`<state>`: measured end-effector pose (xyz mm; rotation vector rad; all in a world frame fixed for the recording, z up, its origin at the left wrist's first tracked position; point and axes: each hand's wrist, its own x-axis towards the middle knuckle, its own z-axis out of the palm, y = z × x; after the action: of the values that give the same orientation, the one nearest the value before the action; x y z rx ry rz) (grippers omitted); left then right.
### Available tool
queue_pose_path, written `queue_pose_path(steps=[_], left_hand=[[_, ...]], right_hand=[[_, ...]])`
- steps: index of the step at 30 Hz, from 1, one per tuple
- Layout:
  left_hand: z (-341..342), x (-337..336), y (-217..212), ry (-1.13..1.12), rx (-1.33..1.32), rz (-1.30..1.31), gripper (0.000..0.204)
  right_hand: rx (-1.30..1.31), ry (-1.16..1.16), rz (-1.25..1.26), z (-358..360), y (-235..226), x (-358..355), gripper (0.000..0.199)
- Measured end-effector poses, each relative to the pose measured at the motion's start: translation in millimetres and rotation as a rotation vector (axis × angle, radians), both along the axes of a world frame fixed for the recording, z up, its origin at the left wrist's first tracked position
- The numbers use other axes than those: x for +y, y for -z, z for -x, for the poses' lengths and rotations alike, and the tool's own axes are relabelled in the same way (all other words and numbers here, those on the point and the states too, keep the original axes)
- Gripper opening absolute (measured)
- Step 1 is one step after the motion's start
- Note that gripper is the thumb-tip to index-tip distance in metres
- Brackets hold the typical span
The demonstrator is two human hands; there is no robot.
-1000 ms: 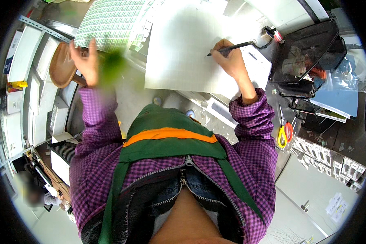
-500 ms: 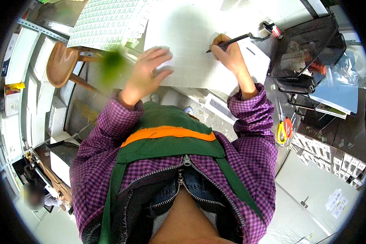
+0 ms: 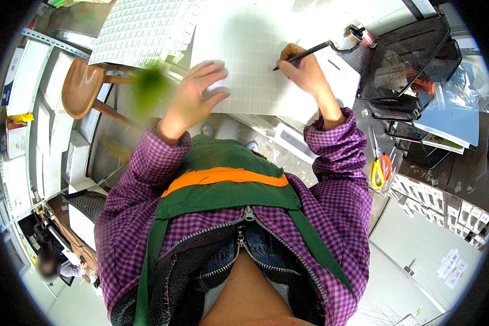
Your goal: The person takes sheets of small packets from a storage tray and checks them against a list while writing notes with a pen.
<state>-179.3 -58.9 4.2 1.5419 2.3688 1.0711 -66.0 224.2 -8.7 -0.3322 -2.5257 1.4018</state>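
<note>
A large white gridded sheet (image 3: 250,43) lies on the work surface in front of me. My right hand (image 3: 304,70) grips a black pen (image 3: 304,53) with its tip touching the sheet near the right side. My left hand (image 3: 195,98) rests flat on the sheet's lower left edge, fingers spread, holding nothing. Both forearms wear purple checked sleeves.
A sheet of small labels (image 3: 141,30) lies at the upper left. A wooden stool (image 3: 81,89) stands left of the table. Black mesh trays (image 3: 407,60) sit at the right, with yellow-and-red scissors (image 3: 379,168) below them and white boxes (image 3: 451,209) at lower right.
My left hand swung from the far left by the stool over to the sheet and came down flat on it. The right hand stayed on the sheet with the pen.
</note>
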Motion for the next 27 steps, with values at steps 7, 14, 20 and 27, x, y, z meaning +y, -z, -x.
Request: queue_pose_path(steps=[7,14,20,27], left_hand=[[0,0,-1,0.003,-0.017,0.004,0.041],[1,0,-4,0.003,-0.047,0.013,0.04],[2,0,-4,0.019,-0.048,-0.002,0.04],[0,-2,-2,-0.005,-0.05,0.014,0.041]], right_hand=[[0.03,0.089,0.078,1,10,8,0.011],[0.043,0.067,0.045,2,9,10,0.011],[0.026,0.113,0.037,1,16,13,0.012],[0.015,0.052,0.049,1,12,13,0.011]])
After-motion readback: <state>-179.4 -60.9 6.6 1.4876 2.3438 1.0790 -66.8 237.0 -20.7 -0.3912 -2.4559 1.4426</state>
